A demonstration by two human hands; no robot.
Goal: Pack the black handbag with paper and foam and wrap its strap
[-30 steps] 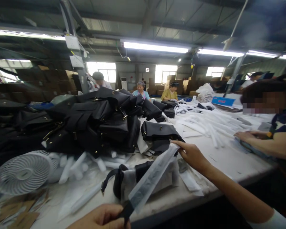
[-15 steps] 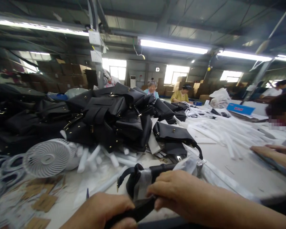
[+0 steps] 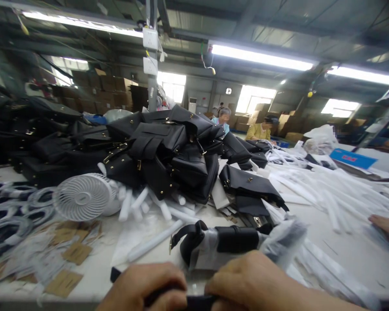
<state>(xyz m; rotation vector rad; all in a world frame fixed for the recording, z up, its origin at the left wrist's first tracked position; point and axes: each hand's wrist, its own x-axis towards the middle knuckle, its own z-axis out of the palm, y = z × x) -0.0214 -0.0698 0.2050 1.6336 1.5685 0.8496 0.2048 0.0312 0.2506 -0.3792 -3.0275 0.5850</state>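
Head view puts both hands at the bottom edge of my frame, close together at the near rim of the desk. The left hand is curled tight around a black strap, and the right hand is clenched on the same strap just beside it. A short end of the strap pokes out past the left knuckles. It sits low between the two fists and is partly cut off by the frame, so I cannot see its full length.

Just beyond the right hand lies a crumpled clear plastic sleeve. Behind both hands is a small black bag half wrapped in film.

To handle the strap well, I judge the grips should be close together and the strap flat rather than twisted, with the sleeve within reach of the right fingers.

Room is tight. The desk rim is right under the wrists and the wrapped bag is near in front. White foam tubes and a small fan lie to the left, and a co-worker's hand is at the far right. The barest stretch of desk is to the right of the sleeve.
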